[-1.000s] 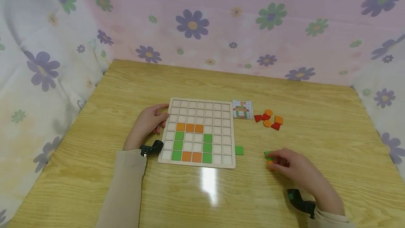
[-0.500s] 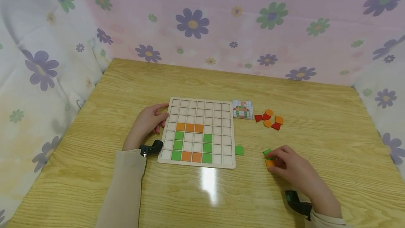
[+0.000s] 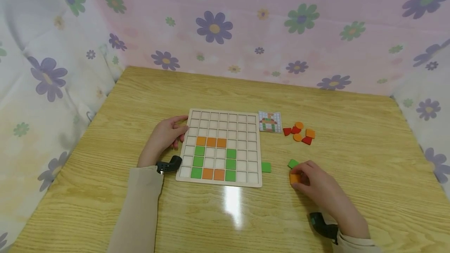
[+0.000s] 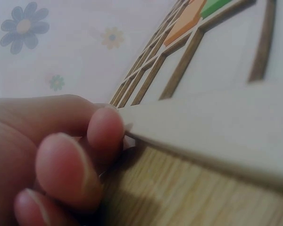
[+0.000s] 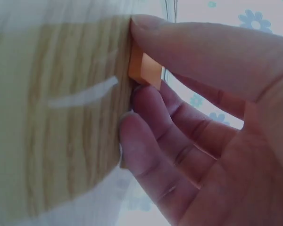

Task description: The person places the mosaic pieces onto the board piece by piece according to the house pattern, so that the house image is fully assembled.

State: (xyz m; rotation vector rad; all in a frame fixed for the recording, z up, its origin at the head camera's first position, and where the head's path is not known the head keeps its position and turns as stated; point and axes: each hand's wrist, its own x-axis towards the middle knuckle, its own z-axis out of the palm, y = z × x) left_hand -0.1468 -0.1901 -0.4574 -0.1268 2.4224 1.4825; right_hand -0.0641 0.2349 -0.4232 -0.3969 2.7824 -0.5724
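A wooden grid board (image 3: 247, 154) lies on the table, with green and orange square tiles set in its lower rows. My left hand (image 3: 163, 134) holds the board's left edge, thumb and index fingertip against the rim in the left wrist view. To the right of the board, my right hand (image 3: 318, 182) pinches an orange square tile (image 3: 293, 179) between thumb and fingers, low over the tabletop. The tile's side shows as an orange block (image 5: 146, 70) in the right wrist view. A green square tile (image 3: 293, 163) lies just beyond the right fingertips, partly covered by them.
A small printed pattern card (image 3: 270, 122) lies by the board's upper right corner. Red and orange pieces, among them an orange circle (image 3: 297, 137), are scattered right of it. Another green tile (image 3: 266, 167) lies against the board's right edge. Flowered cloth (image 3: 246, 30) hangs around the table.
My right hand has slid a little left across the table, and the orange and green tiles have moved left with it. The left hand and board have stayed put.
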